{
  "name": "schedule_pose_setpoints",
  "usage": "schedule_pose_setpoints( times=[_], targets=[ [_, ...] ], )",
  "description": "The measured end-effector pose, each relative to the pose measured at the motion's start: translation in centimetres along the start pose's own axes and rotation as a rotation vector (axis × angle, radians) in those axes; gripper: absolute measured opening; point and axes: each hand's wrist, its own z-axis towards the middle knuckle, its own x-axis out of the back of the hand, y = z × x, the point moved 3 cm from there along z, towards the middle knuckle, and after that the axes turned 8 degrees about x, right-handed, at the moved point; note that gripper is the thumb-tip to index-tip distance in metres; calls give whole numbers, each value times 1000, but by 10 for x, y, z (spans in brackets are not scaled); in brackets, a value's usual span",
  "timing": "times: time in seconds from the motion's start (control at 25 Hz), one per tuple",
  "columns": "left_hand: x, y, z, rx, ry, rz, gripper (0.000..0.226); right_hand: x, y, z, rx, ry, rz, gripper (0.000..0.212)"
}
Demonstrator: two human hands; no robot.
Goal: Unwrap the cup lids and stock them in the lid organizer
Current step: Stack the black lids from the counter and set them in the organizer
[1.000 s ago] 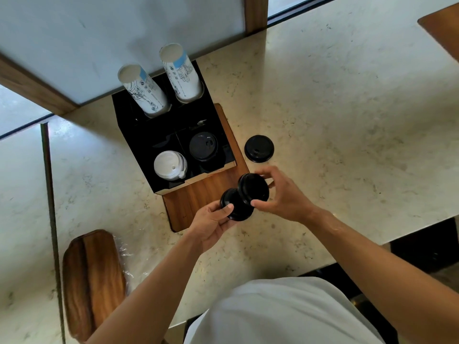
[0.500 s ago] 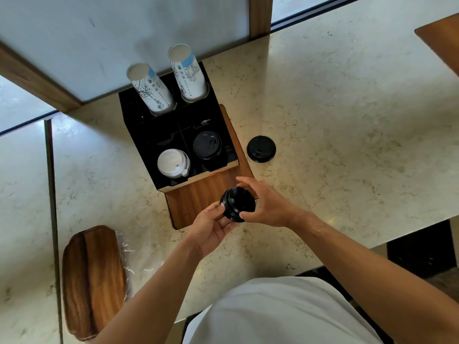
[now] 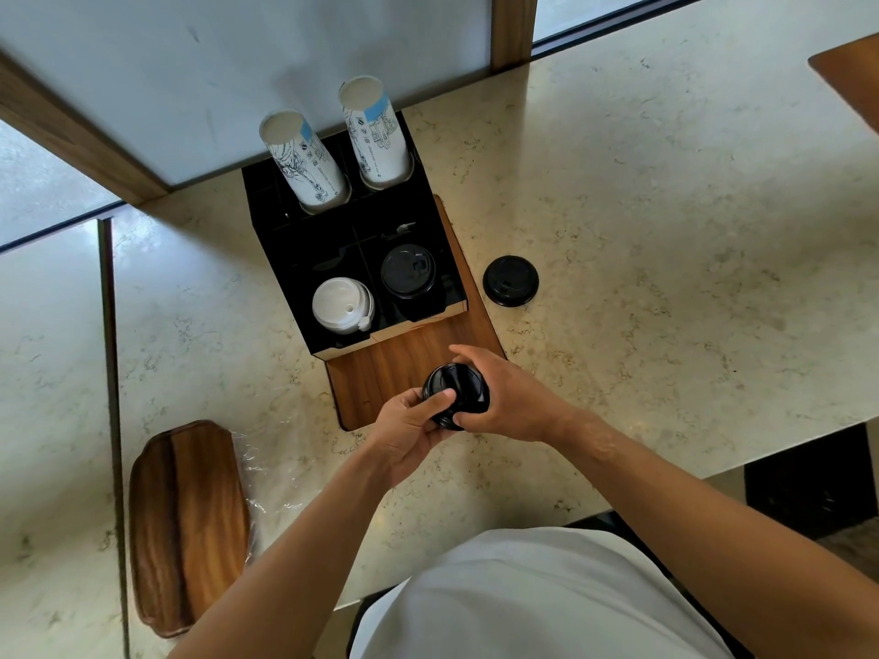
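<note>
Both hands hold a small stack of black cup lids point(image 3: 468, 390) just in front of the black lid organizer point(image 3: 280, 240). My left hand point(image 3: 411, 428) grips the stack from below, thumb on its top. My right hand point(image 3: 506, 399) curls round it from the right. In the organizer's front row sit white lids point(image 3: 341, 305) on the left and black lids point(image 3: 408, 270) on the right. A single black lid point(image 3: 510, 280) lies on the counter to the organizer's right.
Two stacks of paper cups point(image 3: 304, 161) stand in the organizer's back row. The organizer rests on a wooden board point(image 3: 404, 363). A second wooden board point(image 3: 185, 525) with clear plastic wrap point(image 3: 271, 482) beside it lies at the left. The marble counter point(image 3: 666, 230) ends near my body.
The two separate lid stacks have been brought together into one stack between my hands. The hands stay in front of the organizer.
</note>
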Motion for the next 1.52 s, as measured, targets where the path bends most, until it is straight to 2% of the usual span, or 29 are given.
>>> schedule_pose_setpoints(
  times=[0.28,0.72,0.92,1.12,1.36,1.52],
  targets=[
    [1,0,7,4,131,-9,34,-5,5,0,-8,24,-20,94],
    [-1,14,13,32,69,-99,38,9,17,15,-34,31,90,92],
    [-6,16,11,64,34,-142,23,10,20,15,-46,31,124,92],
    [-7,16,13,44,54,-143,37,9,20,15,-66,50,167,94],
    [0,8,17,63,96,-141,11,9,21,21,-74,-67,205,101],
    [1,4,16,61,89,-165,25,7,19,23,-40,-59,166,101]
  ],
)
